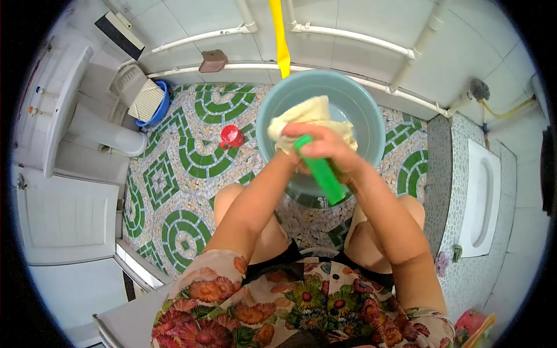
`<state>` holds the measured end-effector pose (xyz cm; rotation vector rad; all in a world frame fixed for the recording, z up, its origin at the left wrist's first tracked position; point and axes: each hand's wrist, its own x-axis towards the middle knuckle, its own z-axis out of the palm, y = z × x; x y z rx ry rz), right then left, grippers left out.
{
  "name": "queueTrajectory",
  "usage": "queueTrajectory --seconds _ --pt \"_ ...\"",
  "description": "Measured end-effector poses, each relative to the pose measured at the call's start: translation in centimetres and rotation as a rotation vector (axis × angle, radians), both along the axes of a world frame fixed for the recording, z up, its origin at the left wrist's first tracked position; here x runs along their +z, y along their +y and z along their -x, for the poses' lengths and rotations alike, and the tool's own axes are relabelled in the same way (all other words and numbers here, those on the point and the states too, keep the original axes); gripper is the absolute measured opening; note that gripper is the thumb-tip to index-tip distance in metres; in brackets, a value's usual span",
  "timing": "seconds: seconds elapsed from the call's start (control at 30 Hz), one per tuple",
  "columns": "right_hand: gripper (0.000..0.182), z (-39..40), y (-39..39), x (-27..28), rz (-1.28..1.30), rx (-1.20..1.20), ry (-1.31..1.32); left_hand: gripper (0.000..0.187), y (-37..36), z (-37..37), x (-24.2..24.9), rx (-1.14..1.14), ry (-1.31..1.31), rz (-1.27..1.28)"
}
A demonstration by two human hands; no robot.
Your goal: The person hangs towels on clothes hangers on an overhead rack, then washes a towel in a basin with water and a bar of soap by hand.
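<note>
My right hand (333, 148) is wrapped around a long green block (321, 171), perhaps a scrubbing brush; motion blurs it and no bristles show. A pale yellow cloth (316, 110) lies bunched above the basin, against my left hand (288, 158). That hand appears to grip the cloth from below, though my right hand and the folds hide most of its fingers. Both hands are over a round blue-green basin (371, 110) with water in it, standing on the floor between my knees.
A red mug (232, 136) stands on the patterned floor left of the basin. Farther left, a ribbed washboard (147, 103) leans in a blue tub (164, 107) near the sink (69, 116). White pipes (354, 33) run along the wall. A squat toilet (480, 197) is at the right.
</note>
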<state>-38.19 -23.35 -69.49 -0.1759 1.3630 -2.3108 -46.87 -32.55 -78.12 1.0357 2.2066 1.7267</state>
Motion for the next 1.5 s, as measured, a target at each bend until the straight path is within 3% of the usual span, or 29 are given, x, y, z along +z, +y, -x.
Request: queueTrajectory --seconds 0.13,0.17,0.27,0.37,0.43,0.53,0.67,0.77,0.87,0.9,1.0,1.13,1.27,1.33,1.43,1.5 --pt "0.053 0.0 -2.1 0.8 -0.244 0.181 0.211 0.048 -0.1 0.1 1.3 0.018 0.118 0.068" --pt "0.049 0.2 -2.2 0.2 -0.322 0.151 0.404 0.049 -0.3 0.1 1.7 0.025 0.155 0.095" --pt "0.046 0.9 -0.1 0.6 -0.462 0.147 0.409 0.051 -0.8 0.4 2.4 0.05 0.24 0.168" --pt "0.041 1.4 2.9 1.6 -0.199 -0.23 0.091 0.053 -0.7 1.0 2.0 0.061 0.223 0.177" --pt "0.042 2.3 4.2 1.5 0.017 -0.607 -0.001 0.054 -0.2 1.2 1.4 0.06 0.177 0.142" --pt "0.045 3.4 4.0 0.4 -0.117 -0.917 0.157 0.056 0.8 -0.1 0.5 0.058 0.123 0.073" --pt "0.046 3.1 -0.4 -1.9 -1.371 -0.644 1.024 0.059 0.4 -2.2 0.7 0.106 0.324 0.2" --pt "0.052 3.9 -0.4 -3.2 -1.284 -0.648 0.836 0.061 -0.5 -2.6 1.3 0.143 0.556 0.407" --pt "0.051 4.9 1.6 -4.3 -1.319 -0.811 0.592 0.063 -0.5 -2.4 1.2 0.173 0.687 0.514" --pt "0.05 4.9 2.0 -4.2 -1.274 -0.856 0.577 0.066 -0.3 -2.2 1.2 0.187 0.6 0.552" --pt "0.051 4.3 1.5 -3.7 -1.229 -0.855 0.71 0.063 -0.6 -2.3 1.7 0.164 0.657 0.561" --pt "0.051 3.3 0.9 -2.9 -1.179 -0.588 0.865 0.063 -0.6 -2.2 1.9 0.168 0.641 0.501" --pt "0.049 5.6 3.9 -4.3 -1.382 -0.919 0.8 0.062 -1.0 -1.6 2.0 0.146 0.577 0.42" --pt "0.053 6.5 6.2 -5.0 -1.367 -1.039 0.506 0.062 -1.3 -1.2 2.1 0.127 0.515 0.378" --pt "0.053 6.9 9.0 -4.9 -0.674 -0.985 0.017 0.061 -2.1 -0.3 2.4 0.104 0.387 0.32" --pt "0.054 6.2 8.9 -4.0 -0.564 -0.934 -0.038 0.061 -2.0 0.6 2.0 0.104 0.314 0.341"
